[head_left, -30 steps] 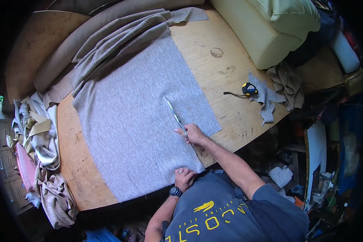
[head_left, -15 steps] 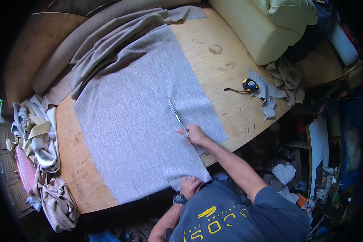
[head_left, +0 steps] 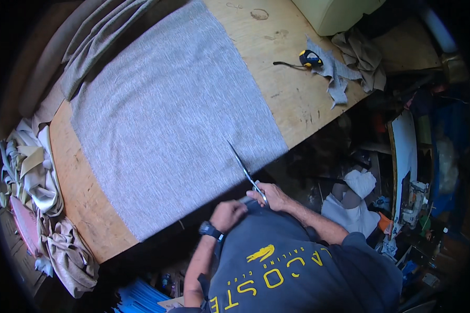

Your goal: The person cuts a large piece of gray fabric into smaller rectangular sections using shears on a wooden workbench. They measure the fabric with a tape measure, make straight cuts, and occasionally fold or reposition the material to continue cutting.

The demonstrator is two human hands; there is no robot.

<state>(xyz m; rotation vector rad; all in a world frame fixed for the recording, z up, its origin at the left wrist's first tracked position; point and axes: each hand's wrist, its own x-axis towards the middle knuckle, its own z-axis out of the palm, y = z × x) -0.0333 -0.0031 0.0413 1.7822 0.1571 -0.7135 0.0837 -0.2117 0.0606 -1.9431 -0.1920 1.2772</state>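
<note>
My right hand (head_left: 274, 198) is closed round the handles of metal scissors (head_left: 241, 163). Their long blades point up and left, lying over the near edge of a grey woven fabric (head_left: 162, 120). That fabric is spread over a plywood table (head_left: 282, 88), its near side reaching the table's front edge. Close to my shirt, just left of the scissors' handles, is my left hand (head_left: 228, 215), fingers curled in; what they hold, if anything, is hidden. A watch (head_left: 211, 230) is on that wrist.
A tape measure (head_left: 309, 58) lies beside fabric scraps (head_left: 333, 73) at the right. Rolled and bunched brown fabric (head_left: 96, 39) lies along the far left. Cloth offcuts (head_left: 39, 172) hang at the left edge. A cream upholstered piece (head_left: 331, 13) stands at the back. Clutter fills the floor at right.
My view has shifted, so the table appears higher. My left hand has come off the fabric's near edge and drawn toward my body. The scissors have moved back toward me, off the fabric's middle.
</note>
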